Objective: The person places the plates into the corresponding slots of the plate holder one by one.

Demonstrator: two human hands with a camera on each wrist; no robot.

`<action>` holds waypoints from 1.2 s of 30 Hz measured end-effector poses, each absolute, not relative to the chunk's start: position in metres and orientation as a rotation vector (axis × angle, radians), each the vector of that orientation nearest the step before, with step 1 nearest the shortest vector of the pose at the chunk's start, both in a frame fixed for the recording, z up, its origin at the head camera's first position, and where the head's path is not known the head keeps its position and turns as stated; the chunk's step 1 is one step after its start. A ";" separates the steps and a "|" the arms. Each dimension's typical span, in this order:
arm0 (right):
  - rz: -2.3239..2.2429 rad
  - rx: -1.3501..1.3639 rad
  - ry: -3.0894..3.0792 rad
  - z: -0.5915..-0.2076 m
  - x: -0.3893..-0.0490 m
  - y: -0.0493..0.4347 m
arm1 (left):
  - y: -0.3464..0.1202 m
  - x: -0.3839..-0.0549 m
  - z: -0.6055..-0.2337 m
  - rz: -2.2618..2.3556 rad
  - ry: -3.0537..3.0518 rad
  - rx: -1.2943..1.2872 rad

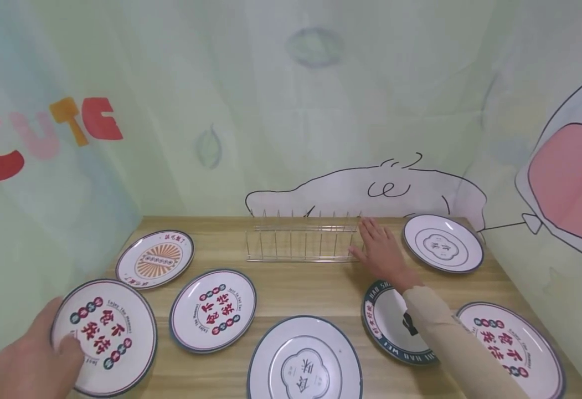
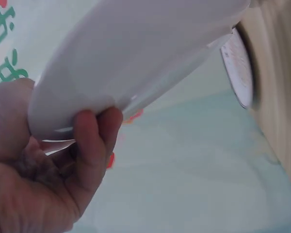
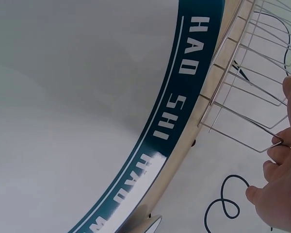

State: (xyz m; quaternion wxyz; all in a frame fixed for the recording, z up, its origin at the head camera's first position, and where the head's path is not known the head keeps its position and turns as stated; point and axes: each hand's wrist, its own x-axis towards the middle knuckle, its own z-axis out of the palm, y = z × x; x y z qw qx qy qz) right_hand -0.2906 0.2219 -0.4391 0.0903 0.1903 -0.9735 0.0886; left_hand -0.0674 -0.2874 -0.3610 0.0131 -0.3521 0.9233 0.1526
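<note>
My left hand (image 1: pixel 39 349) grips the near left rim of a white plate (image 1: pixel 133 363) with red characters and a blue edge, its thumb on the face. In the left wrist view its fingers (image 2: pixel 87 138) press the plate's pale underside. At the back middle stands a silver wire dish rack (image 1: pixel 300 259) with upright dividers and no plates in it. My right hand (image 1: pixel 382 255) holds the rack's right end. In the right wrist view its fingers (image 3: pixel 281 150) curl at the end wire. Beneath the right forearm lies a dark-green-rimmed plate (image 1: pixel 377 327), partly hidden.
Several plates lie around on the wooden table (image 1: pixel 216 244): an orange-sunburst plate (image 1: pixel 156 260), a red-character plate (image 1: pixel 213 310), a flower-outline plate (image 1: pixel 304 366), another at back right (image 1: pixel 442 244) and a plate at front right (image 1: pixel 525 354). A printed curtain (image 1: pixel 281 122) encloses the table.
</note>
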 end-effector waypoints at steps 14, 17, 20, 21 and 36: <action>0.263 0.556 -2.899 -0.442 -0.290 0.223 | -0.232 -0.111 -0.335 0.667 3.450 -0.369; 0.265 0.546 -2.899 -0.442 -0.291 0.223 | -0.220 -0.125 -0.335 0.679 3.512 -0.253; 0.270 0.549 -2.901 -0.441 -0.291 0.223 | -0.208 -0.138 -0.336 0.685 3.494 -0.193; 0.267 0.549 -2.906 -0.440 -0.291 0.223 | -0.204 -0.141 -0.337 0.690 3.478 -0.187; 0.276 0.561 -2.907 -0.439 -0.289 0.223 | -0.157 -0.198 -0.342 0.770 3.534 0.013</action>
